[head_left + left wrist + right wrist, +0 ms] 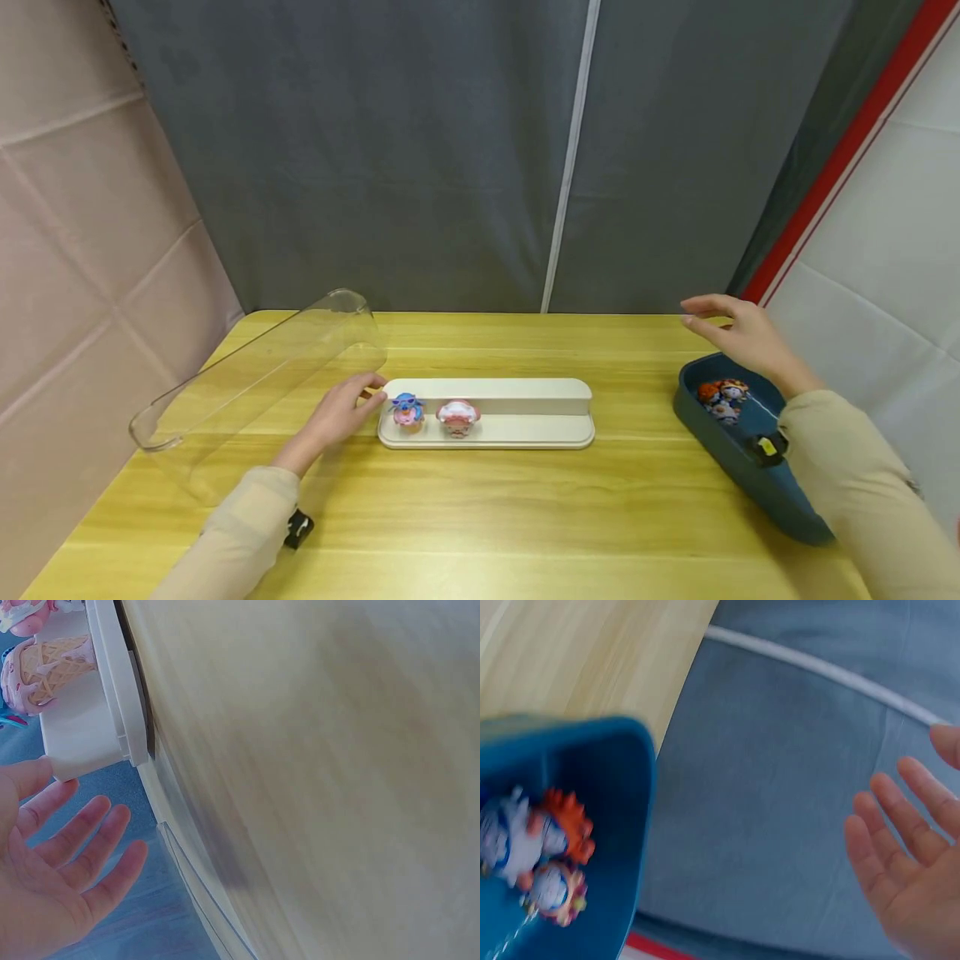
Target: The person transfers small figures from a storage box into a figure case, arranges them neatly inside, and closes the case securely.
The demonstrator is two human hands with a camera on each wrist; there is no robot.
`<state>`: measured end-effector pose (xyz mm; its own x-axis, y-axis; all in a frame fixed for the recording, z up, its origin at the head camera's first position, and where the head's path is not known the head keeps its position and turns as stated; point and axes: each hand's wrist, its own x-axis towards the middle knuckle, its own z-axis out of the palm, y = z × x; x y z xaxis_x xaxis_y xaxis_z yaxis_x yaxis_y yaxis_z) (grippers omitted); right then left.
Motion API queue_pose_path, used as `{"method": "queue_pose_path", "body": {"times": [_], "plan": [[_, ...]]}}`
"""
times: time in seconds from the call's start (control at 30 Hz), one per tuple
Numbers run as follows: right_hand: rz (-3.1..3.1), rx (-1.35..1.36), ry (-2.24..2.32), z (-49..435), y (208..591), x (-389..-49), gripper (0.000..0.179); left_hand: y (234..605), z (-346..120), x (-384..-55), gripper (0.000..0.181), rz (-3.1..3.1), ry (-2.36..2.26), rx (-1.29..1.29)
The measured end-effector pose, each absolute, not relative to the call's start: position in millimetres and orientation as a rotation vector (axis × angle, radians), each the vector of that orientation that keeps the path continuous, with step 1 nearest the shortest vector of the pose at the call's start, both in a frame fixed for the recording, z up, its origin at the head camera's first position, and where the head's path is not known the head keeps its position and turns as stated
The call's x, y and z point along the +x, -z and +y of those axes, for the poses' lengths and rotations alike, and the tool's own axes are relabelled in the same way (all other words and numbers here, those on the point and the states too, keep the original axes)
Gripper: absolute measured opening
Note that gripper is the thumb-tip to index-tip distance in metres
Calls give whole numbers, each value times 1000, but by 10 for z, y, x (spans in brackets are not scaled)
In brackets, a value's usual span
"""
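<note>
I'm in a curtained-off booth, perhaps a makeshift studio or lab corner, though the room beyond is hidden: a dark grey curtain (375, 167) hangs behind my wood-grain tabletop (480, 517), and pale creased sheets (75, 225) flank me.

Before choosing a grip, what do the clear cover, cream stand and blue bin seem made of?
Clear cover: probably acrylic, perhaps glass, glossy; see-through, with edge highlights. Cream stand: likely moulded plastic, satin; smooth, rounded corners. Blue bin: apparently plastic, finish uncertain; smooth, even-coloured walls.
</note>
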<state>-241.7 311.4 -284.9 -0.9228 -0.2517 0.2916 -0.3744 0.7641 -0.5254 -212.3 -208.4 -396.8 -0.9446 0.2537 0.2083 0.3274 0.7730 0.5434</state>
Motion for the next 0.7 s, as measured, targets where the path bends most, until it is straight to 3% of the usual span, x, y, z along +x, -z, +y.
{"method": "queue_pose_path", "body": {"times": [0.2, 0.7], "plan": [[-2805, 519, -844, 3373, 2873, -2406, 33, 3966, -2091, -2119, 22, -2844, 907, -465], [-3049, 435, -898, 3855, 3158, -2322, 42, 3968, -2106, -2115, 22, -2843, 901, -467]]}}
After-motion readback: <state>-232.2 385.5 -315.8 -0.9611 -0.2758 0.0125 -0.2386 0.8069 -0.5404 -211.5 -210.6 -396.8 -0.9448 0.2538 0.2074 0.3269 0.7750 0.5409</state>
